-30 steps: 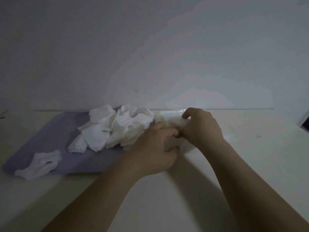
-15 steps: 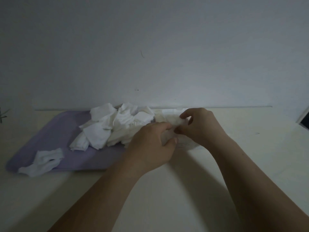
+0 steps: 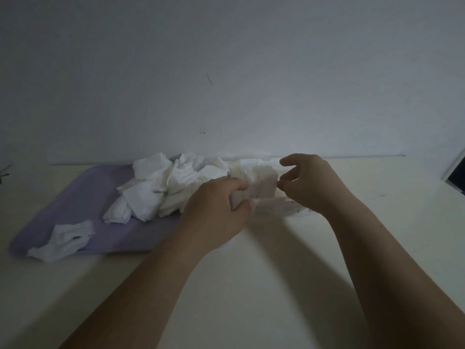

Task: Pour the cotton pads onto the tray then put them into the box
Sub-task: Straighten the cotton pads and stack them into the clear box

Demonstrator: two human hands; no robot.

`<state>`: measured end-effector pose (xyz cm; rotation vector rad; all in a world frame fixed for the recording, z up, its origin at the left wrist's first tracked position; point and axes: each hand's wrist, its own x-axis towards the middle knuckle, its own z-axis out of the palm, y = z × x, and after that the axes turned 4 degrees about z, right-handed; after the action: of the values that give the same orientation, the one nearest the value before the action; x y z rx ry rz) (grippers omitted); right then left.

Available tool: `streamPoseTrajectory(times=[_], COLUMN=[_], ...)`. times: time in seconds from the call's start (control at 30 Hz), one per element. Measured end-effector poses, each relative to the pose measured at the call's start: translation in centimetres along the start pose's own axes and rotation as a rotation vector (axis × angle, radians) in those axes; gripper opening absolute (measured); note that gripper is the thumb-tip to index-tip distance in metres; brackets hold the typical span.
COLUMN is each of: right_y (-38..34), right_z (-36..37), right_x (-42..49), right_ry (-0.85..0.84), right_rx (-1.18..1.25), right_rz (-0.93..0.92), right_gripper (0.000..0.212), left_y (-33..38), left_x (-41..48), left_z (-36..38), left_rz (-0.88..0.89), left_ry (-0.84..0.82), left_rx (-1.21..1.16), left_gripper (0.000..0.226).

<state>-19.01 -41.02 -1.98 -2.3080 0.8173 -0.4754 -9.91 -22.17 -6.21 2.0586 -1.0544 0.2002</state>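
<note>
A purple tray (image 3: 75,205) lies on the table at the left. A heap of white cotton pads (image 3: 163,187) covers its far right part, and a loose clump of pads (image 3: 65,239) sits at its near left edge. Just right of the tray stands a clear plastic box (image 3: 271,207) with a stack of pads (image 3: 259,182) upright inside it. My left hand (image 3: 216,217) grips the box's left side, thumb against the stacked pads. My right hand (image 3: 312,185) hovers at the box's right side, fingers curled and apart, with nothing visibly in them.
A pale wall rises directly behind the table. The cream tabletop (image 3: 251,285) stretches toward me. A dark flat object (image 3: 456,176) pokes in at the right edge, and something dark and thin (image 3: 3,172) shows at the far left edge.
My right hand has let go of the pads it pinched, and its fingers have spread and lifted. The pads now stand in the box. My left hand stays on the box.
</note>
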Motion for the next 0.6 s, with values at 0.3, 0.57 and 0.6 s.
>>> streamPoseTrajectory(times=[0.3,0.57,0.6], right_y=[-0.2,-1.9,-2.3], right_z=[0.6,1.6,2.2], right_x=[-0.4,-2.6,-3.3], right_ry=[-0.017,0.298,0.305], right_rx=[0.043,0.005,0.031], right_rz=[-0.016,-0.278,-0.378], right_gripper=[0.062,0.060,0.060], left_y=[-0.5,-0.6,-0.7], left_x=[0.1,-0.3,-0.5], left_z=[0.1,-2.3,-3.2], left_rz=[0.011,0.174,0.189], left_ry=[-0.031,0.065,0.080], left_rx=[0.035,0.035,0.041], left_gripper=[0.037,0.026,0.026])
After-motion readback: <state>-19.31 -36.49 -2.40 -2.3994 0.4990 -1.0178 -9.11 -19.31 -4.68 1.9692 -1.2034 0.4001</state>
